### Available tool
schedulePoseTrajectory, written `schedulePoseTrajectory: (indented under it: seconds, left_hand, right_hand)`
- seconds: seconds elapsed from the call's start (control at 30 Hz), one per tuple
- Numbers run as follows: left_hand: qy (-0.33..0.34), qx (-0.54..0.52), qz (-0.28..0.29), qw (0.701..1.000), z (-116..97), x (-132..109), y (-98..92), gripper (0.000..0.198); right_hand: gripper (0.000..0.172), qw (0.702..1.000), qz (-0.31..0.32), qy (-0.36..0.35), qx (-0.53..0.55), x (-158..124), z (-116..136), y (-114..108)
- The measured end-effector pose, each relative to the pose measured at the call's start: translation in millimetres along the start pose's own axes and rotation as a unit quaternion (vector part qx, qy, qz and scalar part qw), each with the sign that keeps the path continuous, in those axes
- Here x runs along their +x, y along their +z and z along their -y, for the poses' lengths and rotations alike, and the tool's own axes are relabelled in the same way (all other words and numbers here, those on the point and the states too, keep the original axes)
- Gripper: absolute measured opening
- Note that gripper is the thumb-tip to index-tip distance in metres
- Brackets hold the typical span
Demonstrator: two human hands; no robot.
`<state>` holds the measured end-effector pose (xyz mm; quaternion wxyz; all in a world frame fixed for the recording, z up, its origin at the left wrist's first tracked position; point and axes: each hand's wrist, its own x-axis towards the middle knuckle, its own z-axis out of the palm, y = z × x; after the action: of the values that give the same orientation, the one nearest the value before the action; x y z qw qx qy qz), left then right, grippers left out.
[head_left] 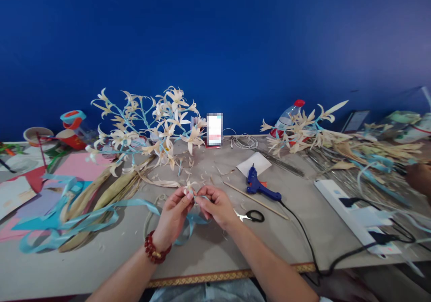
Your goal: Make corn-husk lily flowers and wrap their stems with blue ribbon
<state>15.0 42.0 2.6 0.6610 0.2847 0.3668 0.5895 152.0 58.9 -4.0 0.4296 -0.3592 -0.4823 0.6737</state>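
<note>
My left hand (174,212) and my right hand (217,207) meet above the table's middle, fingers pinched together on a small pale straw flower (190,188) and a strand of light blue ribbon (101,212). The ribbon trails down and left from my hands across the grey tabletop (208,248). A red bead bracelet (154,250) circles my left wrist. Small black-handled scissors (251,215) lie just right of my right hand. A blue glue gun (259,186) rests behind them, its black cord running to the table's front edge.
A branch of straw flowers on blue stems (151,122) lies at the back left, with dried husks (101,194) and coloured paper (81,165) beside it. More straw flowers (303,129), a plastic bottle (288,113) and a white power strip (353,216) are on the right. Another person's hand (419,178) shows at the right edge.
</note>
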Motion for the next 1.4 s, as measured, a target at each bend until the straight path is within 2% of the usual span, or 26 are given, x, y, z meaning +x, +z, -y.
schedulePoseTrajectory:
  seconds: [0.13,0.2,0.33,0.5,0.7,0.8,0.93,1.07,1.27,1.4]
  left_hand:
    - [-0.003,-0.006,0.016,1.0,1.2,0.1,-0.7,0.016]
    - [-0.001,-0.005,0.016,1.0,0.8,0.3,-0.8,0.015]
    - [-0.005,-0.011,0.016,1.0,-1.7,0.2,-0.5,0.013]
    - [-0.019,-0.018,0.023,0.999,-6.0,0.1,-0.4,0.012]
    - [-0.019,-0.004,0.038,0.999,-6.1,0.1,-1.5,0.012]
    - [-0.014,-0.005,0.026,1.0,-2.2,-0.1,-2.6,0.012]
    - [0.005,-0.004,0.006,1.0,2.1,1.0,-4.6,0.012]
    - [0.018,0.021,-0.002,1.0,2.6,1.9,-6.0,0.012]
    - [0.033,0.037,0.018,0.999,0.9,0.1,-6.5,0.011]
    - [0.012,0.02,0.025,0.999,-1.0,-0.4,-6.5,0.011]
  right_hand:
    - [0.022,0.993,-0.036,-0.055,-0.095,-2.6,2.6,0.0]
    - [0.021,0.992,-0.034,-0.063,-0.105,-2.9,3.2,-0.5]
    - [0.026,1.0,-0.008,-0.02,-0.018,-0.7,1.6,-1.7]
    - [0.03,0.999,0.013,0.032,0.038,2.3,1.3,-2.3]
    - [0.032,0.997,0.023,0.037,0.062,2.2,1.5,-1.9]
    - [0.03,1.0,0.003,0.003,0.027,0.4,1.1,-1.2]
    - [0.024,0.995,-0.03,-0.055,-0.074,-3.0,1.9,-1.2]
    - [0.021,0.987,-0.052,-0.071,-0.137,-4.9,3.5,-1.4]
    - [0.028,1.0,-0.005,-0.016,-0.007,-1.6,2.7,-1.4]
    - [0.031,0.999,0.01,0.018,0.044,0.8,1.2,-0.9]
